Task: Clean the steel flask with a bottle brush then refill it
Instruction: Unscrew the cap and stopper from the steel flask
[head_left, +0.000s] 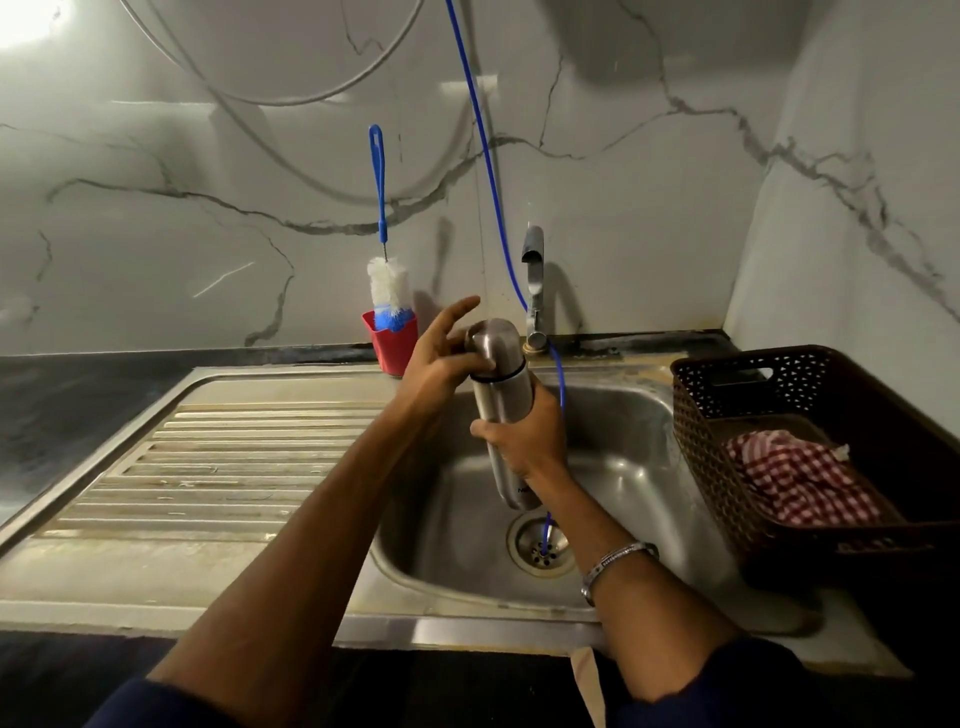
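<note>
Flask (504, 415) held upright over sink (634, 415), cap on. Right hand (524, 441) wrapped round mid-body, firm grasp. Left hand (441, 353) against cap (493, 343), thumb and palm touching, fingers spread and mostly straight, no closed grip seen. Brush (387, 280) standing bristles-down in red cup (392, 343) on counter (62, 395) at back wall, left of flask, apart from it. Tap (534, 280) just behind flask. Blue hose (488, 156) running down from above into drain (543, 545). Brown basket (727, 374) w/ checked cloth (795, 483) right of sink. Bracelet (618, 558) on right wrist.
</note>
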